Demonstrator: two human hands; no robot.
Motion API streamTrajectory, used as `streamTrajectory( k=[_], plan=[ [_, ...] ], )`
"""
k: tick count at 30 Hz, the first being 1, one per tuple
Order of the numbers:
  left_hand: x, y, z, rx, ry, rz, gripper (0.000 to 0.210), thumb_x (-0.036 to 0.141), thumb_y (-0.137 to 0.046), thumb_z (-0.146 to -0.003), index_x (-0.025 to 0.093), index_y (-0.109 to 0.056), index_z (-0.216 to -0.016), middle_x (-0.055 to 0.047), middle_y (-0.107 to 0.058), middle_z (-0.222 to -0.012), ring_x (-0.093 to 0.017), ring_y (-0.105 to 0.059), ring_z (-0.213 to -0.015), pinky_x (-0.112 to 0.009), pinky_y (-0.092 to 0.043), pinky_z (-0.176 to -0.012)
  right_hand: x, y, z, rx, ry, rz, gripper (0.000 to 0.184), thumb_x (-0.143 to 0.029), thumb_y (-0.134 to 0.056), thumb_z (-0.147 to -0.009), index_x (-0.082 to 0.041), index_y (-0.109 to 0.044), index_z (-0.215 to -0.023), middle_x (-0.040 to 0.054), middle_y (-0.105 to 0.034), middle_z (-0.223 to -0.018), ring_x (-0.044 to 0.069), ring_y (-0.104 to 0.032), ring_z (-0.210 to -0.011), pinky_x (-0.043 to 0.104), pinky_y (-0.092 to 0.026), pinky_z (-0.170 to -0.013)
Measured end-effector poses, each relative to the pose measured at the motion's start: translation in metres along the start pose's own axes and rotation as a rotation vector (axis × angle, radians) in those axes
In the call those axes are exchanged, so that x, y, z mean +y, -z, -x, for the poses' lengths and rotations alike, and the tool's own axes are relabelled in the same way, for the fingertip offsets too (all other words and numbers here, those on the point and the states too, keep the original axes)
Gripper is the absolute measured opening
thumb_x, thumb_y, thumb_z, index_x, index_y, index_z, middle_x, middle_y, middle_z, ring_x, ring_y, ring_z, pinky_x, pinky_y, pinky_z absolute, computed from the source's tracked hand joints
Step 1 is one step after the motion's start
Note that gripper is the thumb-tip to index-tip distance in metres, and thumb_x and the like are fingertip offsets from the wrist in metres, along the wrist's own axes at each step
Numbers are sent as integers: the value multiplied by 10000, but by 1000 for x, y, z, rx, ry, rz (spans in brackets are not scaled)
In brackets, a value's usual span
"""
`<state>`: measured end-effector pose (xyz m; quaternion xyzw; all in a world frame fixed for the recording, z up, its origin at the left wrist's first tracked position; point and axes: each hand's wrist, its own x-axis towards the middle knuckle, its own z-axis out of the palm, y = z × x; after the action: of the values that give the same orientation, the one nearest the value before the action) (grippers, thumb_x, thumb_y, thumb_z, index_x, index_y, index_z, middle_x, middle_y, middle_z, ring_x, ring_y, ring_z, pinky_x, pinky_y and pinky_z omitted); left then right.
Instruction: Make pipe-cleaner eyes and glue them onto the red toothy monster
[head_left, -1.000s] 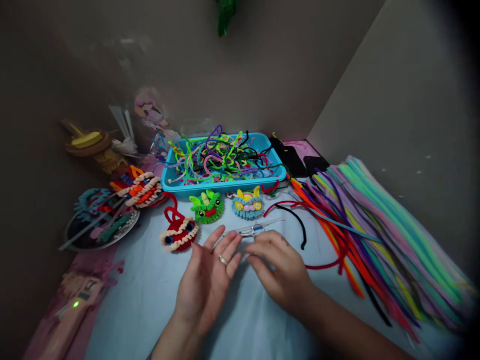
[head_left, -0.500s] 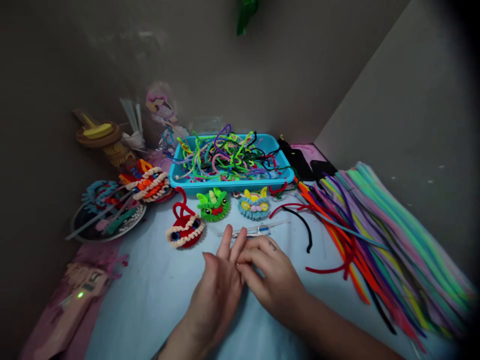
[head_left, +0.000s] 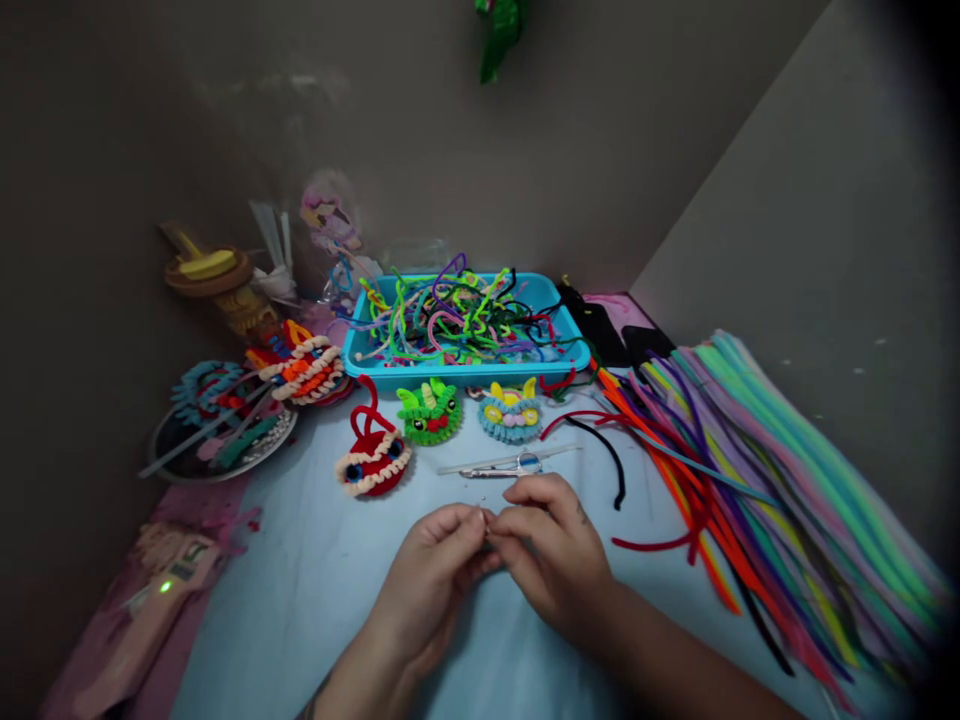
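Note:
Low over the blue tabletop, my left hand [head_left: 442,560] and my right hand [head_left: 555,555] meet at the fingertips. Both are closed in a pinch around something too small to make out; a tiny pale speck shows just above the fingertips. Beyond them lie a pair of scissors [head_left: 501,468] and a thin clear stick [head_left: 559,453]. Three fuzzy pipe-cleaner animal heads sit behind: a red one with cream trim [head_left: 375,468], a green one [head_left: 431,412] and a blue one with yellow ears [head_left: 510,412].
A blue tray [head_left: 465,380] of tangled pipe-cleaner scraps stands at the back. Long coloured pipe cleaners [head_left: 780,500] cover the right side. At left are a metal bowl [head_left: 225,470], an orange fuzzy head [head_left: 304,370] and a pink glue gun [head_left: 161,600] with a green light.
My left hand, palm up with fingers stretched half a second ago, has curled its fingers and brought its thumb to my right fingertips. My right hand keeps its pinch.

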<state>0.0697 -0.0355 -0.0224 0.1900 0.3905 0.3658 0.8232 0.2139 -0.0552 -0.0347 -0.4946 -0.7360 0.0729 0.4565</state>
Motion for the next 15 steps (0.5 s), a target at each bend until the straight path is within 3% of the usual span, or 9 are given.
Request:
streamTrajectory(
  k=[4, 15],
  plan=[
    [0, 3, -1, 41, -31, -86, 243, 330, -775, -664, 119, -655, -681, -22, -608, -688, -104, -514, -638, -226, -424, -648, 1, -1, 0, 6, 15, 24, 144, -114, -583, -816, -244, -615, -870, 45, -526, -909, 178, -542, -826, 338, -516, -723],
    [4, 4, -2, 184, -303, -656, 286, 430, -621, -758, 164, -587, -657, 37, -483, -565, -116, -399, -549, -225, -331, -538, 3, 2, -2, -102, 55, 75, 178, -110, -563, -845, -219, -640, -963, 47, -601, -826, 175, -515, -756, 333, -484, -701]
  ],
)
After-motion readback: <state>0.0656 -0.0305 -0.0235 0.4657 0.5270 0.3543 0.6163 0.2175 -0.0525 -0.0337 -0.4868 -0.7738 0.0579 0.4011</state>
